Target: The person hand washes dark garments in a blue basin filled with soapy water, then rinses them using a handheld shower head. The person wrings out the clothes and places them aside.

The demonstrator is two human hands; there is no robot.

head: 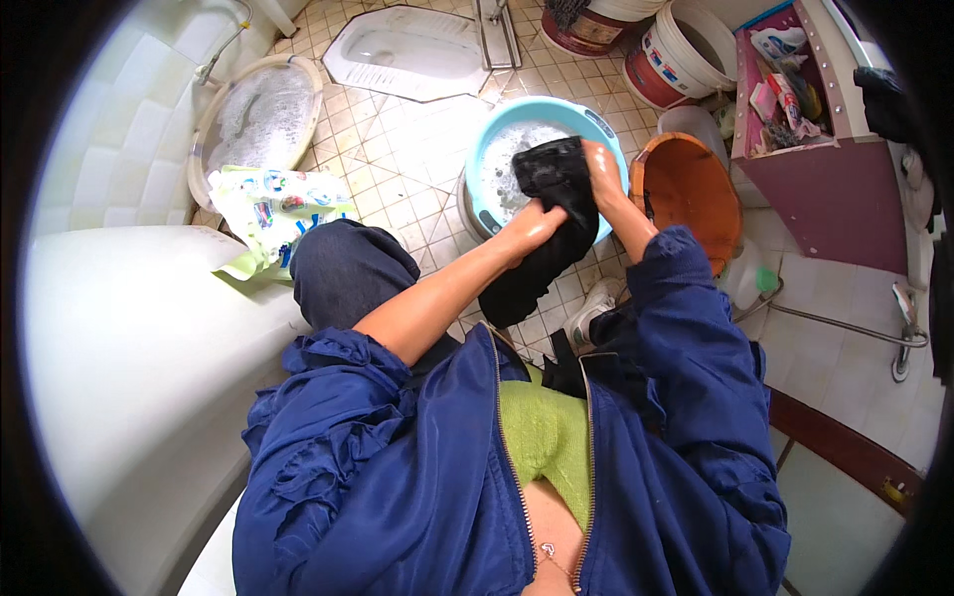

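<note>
A wet black garment (557, 182) stretches between both hands, its upper end over a light-blue plastic basin (484, 138). My left hand (535, 226) grips the cloth at its near left side. At the right rim of the basin, my right hand (602, 170) is closed around the garment's upper edge. Suds (498, 160) float on the water in the basin. The lower part of the garment hangs outside, over the tiled floor toward my knees. Some fingers of both hands are hidden by the cloth.
A brown bucket (689, 197) stands just right of the basin. At left are a round tub (307, 134) of sudsy water and a printed detergent bag (291, 205). A squat toilet (406, 82) lies beyond. Paint buckets (656, 71) and a purple shelf unit (827, 194) line the right.
</note>
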